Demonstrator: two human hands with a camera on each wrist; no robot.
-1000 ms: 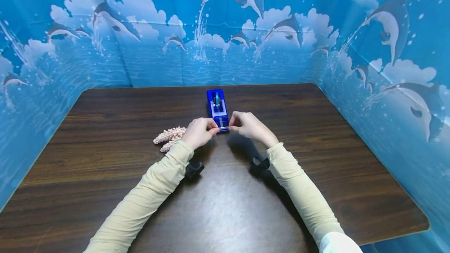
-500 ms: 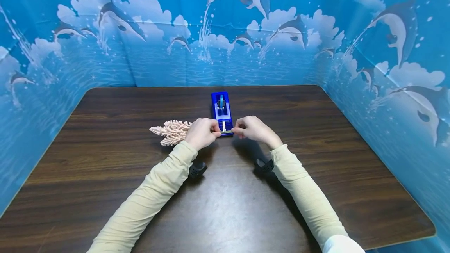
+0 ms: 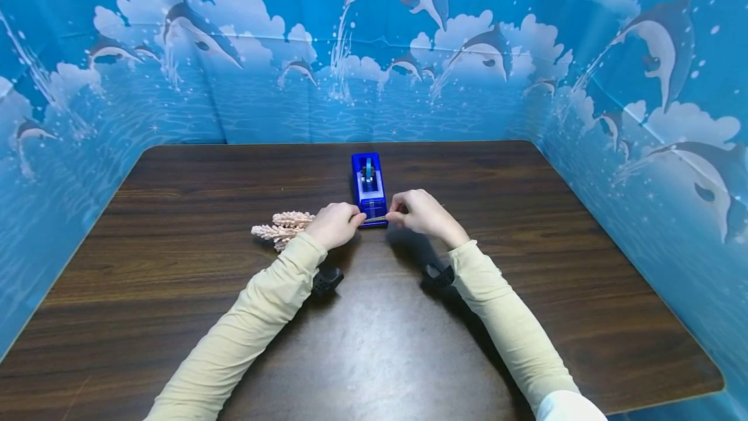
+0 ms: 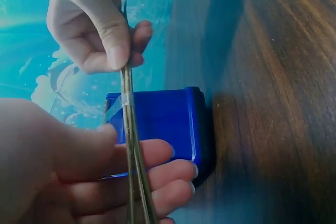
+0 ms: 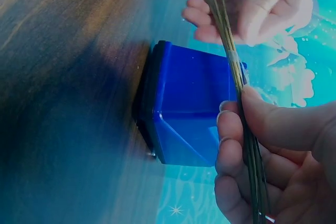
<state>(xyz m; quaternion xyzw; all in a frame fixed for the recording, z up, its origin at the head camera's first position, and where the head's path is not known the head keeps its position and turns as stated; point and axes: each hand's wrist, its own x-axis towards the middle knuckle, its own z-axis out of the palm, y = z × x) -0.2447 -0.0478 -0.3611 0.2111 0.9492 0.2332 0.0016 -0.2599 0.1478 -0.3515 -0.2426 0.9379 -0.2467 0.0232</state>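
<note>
Between the two hands, a bundle of thin greenish-yellow wire stems (image 4: 127, 109) stretches level across the near end of a blue plastic tape dispenser (image 3: 369, 188), with a strip of clear tape (image 4: 126, 99) round them. The left hand (image 3: 334, 224) pinches the stems with thumb and curled fingers; the right hand (image 3: 417, 212) pinches them on the other side. Beyond the left hand, the stems' pale pink fuzzy flower sprigs (image 3: 280, 227) lie over the dark brown wooden table (image 3: 175, 226). Cream sleeves (image 3: 257, 317) cover both forearms
</note>
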